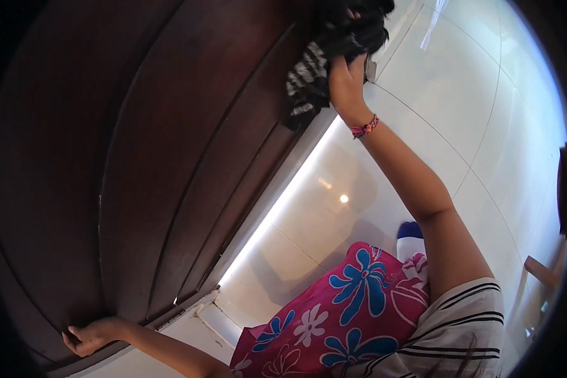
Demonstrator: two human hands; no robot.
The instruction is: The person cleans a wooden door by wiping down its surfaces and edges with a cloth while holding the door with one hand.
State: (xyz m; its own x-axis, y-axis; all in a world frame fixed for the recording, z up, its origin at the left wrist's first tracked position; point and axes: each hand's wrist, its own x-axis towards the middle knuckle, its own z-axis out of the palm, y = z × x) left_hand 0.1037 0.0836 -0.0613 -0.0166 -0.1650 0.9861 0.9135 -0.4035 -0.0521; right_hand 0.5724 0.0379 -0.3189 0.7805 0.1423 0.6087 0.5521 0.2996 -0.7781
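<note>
Item: black fabric cloth w/ pale-grey stripes [307, 75], bunched, up against dark-brown grooved wooden door [151, 138], nr its edge. Prob. light, soft, limp, not fragile; best gripped by bunched middle, striped end left loose.
R hand [348, 87]: closed on cloth, fingers mostly hidden.
L hand [93, 336]: approx. half open, fingers loosely curled, no item seen in it; on or just beside door, contact unclear.

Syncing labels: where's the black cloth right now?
Head view, top, just right of centre: the black cloth is in the right hand, by the dark wooden door near the white floor tiles.
</note>
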